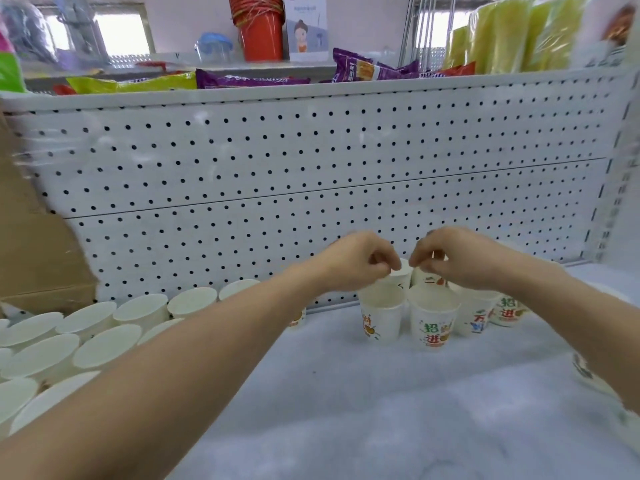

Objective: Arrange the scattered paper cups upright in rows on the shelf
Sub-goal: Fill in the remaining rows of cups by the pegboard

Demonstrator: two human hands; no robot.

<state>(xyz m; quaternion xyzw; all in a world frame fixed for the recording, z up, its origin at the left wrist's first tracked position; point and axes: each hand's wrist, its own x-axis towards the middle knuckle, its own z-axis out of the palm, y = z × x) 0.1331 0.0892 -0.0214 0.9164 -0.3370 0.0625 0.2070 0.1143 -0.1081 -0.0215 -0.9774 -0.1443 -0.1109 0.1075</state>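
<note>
While both forearms reach in from the bottom of the frame, the job looks partway done. At lower left, rows of white cups (41, 355) already stand upright and close-packed on the shelf (346, 393). At the lower right edge a stray cup (588, 374) shows under the right forearm, too hidden to tell how it lies.

Right of centre, a small cluster is being built into a fresh block. Its front cup (434, 323) reads 招 in green over 进 in red. The cup beside it (476, 318) shows 万, and the one further right (507, 311) repeats 招 and 进. The print on the leftmost cup (381, 320) is turned away and cannot be read.

Just behind these, the left hand (356, 261) pinches the rim of the back-left cup (401, 271). The right hand (464, 261) has its fingertips closed at the rim of the back-right cup (429, 279). Both cups are being seated, so the step in hand is squaring up the rear row.

The next move likely calls for letting go without tipping the light cups, then fetching the stray one.

Beyond stands the pegboard (277, 168), with a cardboard box (31, 237) at left. On top lie purple snack bags (242, 79), whose lettering is blurred, then a red cup stack (259, 29) and a cartoon card (306, 29) whose text is illegible.
</note>
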